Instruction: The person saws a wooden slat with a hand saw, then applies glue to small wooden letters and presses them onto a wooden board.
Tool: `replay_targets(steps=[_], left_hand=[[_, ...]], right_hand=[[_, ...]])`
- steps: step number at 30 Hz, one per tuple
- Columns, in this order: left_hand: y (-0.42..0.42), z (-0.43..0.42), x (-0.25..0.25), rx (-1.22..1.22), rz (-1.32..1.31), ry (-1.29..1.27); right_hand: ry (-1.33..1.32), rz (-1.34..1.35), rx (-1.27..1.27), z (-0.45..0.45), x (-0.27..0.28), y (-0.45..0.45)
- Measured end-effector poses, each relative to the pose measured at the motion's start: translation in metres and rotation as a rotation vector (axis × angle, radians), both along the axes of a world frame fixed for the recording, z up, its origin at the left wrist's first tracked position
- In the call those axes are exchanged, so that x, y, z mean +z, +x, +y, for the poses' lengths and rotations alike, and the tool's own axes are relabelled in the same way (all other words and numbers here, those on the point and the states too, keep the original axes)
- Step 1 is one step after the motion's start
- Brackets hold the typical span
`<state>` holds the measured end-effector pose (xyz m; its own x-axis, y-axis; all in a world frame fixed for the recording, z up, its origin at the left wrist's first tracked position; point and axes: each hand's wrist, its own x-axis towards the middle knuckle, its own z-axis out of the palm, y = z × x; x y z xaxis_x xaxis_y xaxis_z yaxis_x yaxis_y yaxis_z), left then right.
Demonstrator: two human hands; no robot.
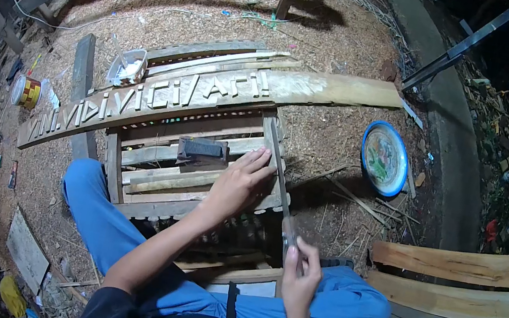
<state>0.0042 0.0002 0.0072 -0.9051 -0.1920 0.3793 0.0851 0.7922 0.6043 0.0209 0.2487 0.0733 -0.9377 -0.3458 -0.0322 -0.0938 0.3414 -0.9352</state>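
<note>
Two bare hands work low down, over a wooden frame made of slats (pixel 162 178). The right hand (pixel 301 275) is closed on the blurry handle (pixel 289 230) of a long, thin tool (pixel 280 167). From the right hand, the tool points up and away, past the fingertips of the left hand. The left hand (pixel 242 181) is not shut. It lies palm down, with its fingers a bit apart and their tips close to the tool's edge. I cannot tell if they touch it.

Just to the left of the left hand, a dark block (pixel 203 150) sits on the slats. Farther out, past both hands, a long curved board (pixel 341 91) has raised wooden letters (pixel 171 93) on it. A small tub (pixel 128 66) with white stuff inside is beyond the left hand, past the board. Out to the right of both hands are a round bowl (pixel 384 159) with a blue rim and, nearer, two wooden planks (pixel 464 266).
</note>
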Motion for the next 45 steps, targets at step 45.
replay_targets(steps=[45], left_hand=[[-0.001, -0.001, -0.001, 0.018, 0.058, 0.111]], right_hand=[[-0.005, -0.006, 0.002, 0.024, -0.003, 0.010]])
